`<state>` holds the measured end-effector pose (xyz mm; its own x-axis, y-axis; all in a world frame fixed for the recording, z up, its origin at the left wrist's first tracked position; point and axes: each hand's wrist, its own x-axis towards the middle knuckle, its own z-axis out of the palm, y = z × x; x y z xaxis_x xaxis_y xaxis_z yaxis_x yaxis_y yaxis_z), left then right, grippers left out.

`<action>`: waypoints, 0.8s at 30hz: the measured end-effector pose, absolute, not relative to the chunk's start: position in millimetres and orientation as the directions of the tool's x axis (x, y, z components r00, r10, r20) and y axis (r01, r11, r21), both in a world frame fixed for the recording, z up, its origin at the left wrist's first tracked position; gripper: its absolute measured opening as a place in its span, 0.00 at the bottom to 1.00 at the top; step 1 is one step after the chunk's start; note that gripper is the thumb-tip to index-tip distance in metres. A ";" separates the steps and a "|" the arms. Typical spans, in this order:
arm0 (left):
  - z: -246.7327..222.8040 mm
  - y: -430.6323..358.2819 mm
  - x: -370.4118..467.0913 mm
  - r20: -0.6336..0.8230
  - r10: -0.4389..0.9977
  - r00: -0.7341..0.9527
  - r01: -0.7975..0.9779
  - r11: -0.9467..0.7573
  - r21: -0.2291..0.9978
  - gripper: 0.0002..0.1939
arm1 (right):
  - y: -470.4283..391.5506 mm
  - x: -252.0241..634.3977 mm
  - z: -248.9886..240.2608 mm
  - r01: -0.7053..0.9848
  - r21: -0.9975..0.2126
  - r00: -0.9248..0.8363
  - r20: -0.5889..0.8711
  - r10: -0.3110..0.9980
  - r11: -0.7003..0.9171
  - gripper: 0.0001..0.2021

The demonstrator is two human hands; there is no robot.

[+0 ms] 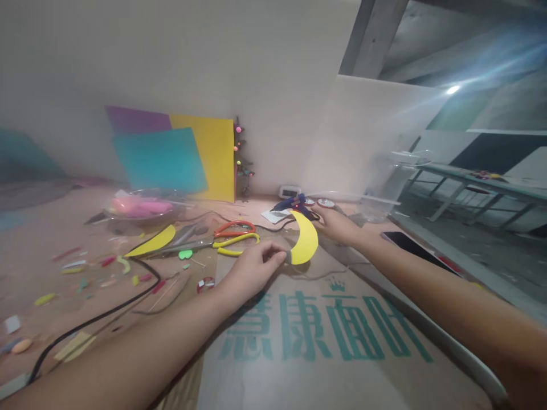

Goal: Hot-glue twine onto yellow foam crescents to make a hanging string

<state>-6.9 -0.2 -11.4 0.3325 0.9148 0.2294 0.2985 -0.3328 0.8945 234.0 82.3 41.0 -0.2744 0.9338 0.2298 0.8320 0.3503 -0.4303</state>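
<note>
A yellow crescent-shaped piece (306,239) stands upright at the fingertips of my left hand (260,266), which pinches it near its lower end. My right hand (335,224) reaches to the back of the table beside a blue glue gun (293,202); its fingers are partly hidden and their hold is unclear. The glue gun rests over a small white card (274,216). Left of the crescent lie scissors with orange handles (235,228) and a pair with yellow handles (236,245). Another yellow cut piece (154,241) lies farther left.
Coloured sheets (160,159) lean on the wall behind a dish of pink material (143,206). Small scraps and a black cable (98,316) cover the left side. A printed board (316,370) lies in front. A dark phone (416,250) is at the right edge.
</note>
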 end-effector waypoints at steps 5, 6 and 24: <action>-18.5 4.5 -5.4 0.230 0.927 0.295 0.178 -0.290 0.940 0.11 | 42.3 234.6 31.6 0.767 -0.358 -0.450 0.293 0.843 0.533 0.15; -19.3 5.0 -4.9 0.217 0.932 0.289 0.139 -0.265 0.954 0.11 | 32.8 231.0 28.6 0.744 -0.399 -0.458 0.279 0.844 0.536 0.15; -11.9 1.2 -7.2 0.173 0.955 0.240 0.199 -0.223 0.954 0.13 | -26.3 201.7 -2.8 0.608 -0.045 -0.740 0.328 0.587 0.792 0.09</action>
